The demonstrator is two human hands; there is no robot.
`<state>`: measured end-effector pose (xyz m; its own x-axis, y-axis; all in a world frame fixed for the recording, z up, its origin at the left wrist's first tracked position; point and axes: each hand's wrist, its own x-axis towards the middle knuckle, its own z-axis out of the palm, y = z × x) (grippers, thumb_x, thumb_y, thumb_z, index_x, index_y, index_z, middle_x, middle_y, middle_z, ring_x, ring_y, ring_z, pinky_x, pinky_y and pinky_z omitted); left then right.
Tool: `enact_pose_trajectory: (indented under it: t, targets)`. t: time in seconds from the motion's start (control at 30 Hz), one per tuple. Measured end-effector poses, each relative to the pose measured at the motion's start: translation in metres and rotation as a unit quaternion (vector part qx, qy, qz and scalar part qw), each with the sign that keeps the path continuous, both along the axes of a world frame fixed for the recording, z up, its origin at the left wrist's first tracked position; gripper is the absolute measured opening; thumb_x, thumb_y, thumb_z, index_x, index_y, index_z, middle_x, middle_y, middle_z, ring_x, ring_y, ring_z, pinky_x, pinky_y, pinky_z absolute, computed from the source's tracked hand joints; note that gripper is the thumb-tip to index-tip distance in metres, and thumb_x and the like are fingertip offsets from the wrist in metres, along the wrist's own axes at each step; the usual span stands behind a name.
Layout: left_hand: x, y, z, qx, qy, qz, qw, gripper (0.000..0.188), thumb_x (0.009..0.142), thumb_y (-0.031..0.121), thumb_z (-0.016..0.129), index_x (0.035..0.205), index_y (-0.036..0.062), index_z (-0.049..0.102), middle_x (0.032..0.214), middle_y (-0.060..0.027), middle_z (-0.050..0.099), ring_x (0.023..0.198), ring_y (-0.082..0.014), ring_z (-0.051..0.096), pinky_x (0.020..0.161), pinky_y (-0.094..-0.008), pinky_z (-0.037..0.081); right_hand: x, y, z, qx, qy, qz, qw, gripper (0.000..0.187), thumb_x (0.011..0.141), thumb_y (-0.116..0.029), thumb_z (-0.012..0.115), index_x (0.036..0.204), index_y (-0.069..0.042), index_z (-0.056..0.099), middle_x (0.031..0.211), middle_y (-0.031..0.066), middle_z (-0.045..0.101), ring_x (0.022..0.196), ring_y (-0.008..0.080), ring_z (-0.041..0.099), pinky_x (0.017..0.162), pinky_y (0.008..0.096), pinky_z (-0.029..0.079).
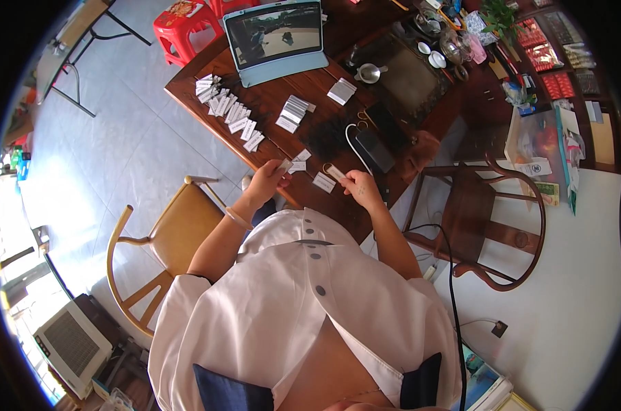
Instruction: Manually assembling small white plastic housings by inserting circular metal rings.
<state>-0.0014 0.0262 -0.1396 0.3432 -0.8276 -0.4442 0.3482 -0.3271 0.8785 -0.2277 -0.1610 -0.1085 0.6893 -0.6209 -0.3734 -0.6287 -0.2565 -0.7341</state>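
My left hand [266,181] pinches a small white tag [285,166] above the near edge of the dark wooden table [269,147]. In my right hand [362,189] is a narrow pale strip [336,172] with a thin loop at its far end; its exact kind is too small to tell. Between the hands lies a flat white card [324,181], with a few more white tags [300,161] beside my left fingers. Beyond them sit a neat stack of tags [292,114], a smaller stack [341,91] and a tangle of black strands [324,139].
Overlapping tags [231,113] line the table's left edge. A tablet [276,41] stands at the back. Right of my hands lie a black device [375,151] and its white cable. A tea tray [410,75] sits far right. Chairs [187,219] flank me.
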Motion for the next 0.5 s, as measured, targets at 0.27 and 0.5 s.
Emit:
enact_pose_trajectory:
  t: [0.27,0.5]
  targets:
    - [-0.027,-0.019,0.03,0.008,-0.23,-0.129,0.965,0.028,0.097,0.024,0.047,0.109,0.0017,0.059,0.085,-0.0123,0.064,0.077,-0.022,0.064,0.07,-0.0326,0.051,0.048,0.042,0.058,-0.167,-0.012,0.241,0.956,0.029,0.073,-0.03,0.076,0.077,-0.004,0.065,0.074,0.0129,0.066,0.071,0.0304,0.065,0.063,0.04,0.049]
    - [-0.037,-0.016,0.038,-0.016,-0.159,-0.143,0.977,0.03,0.1,0.028,0.046,0.105,0.002,0.06,0.085,-0.0049,0.063,0.074,-0.0113,0.06,0.066,-0.0254,0.05,0.061,0.044,0.059,-0.177,-0.102,0.115,0.972,0.031,0.07,-0.02,0.08,0.077,-0.003,0.055,0.068,0.0108,0.062,0.066,0.029,0.063,0.06,0.036,0.049]
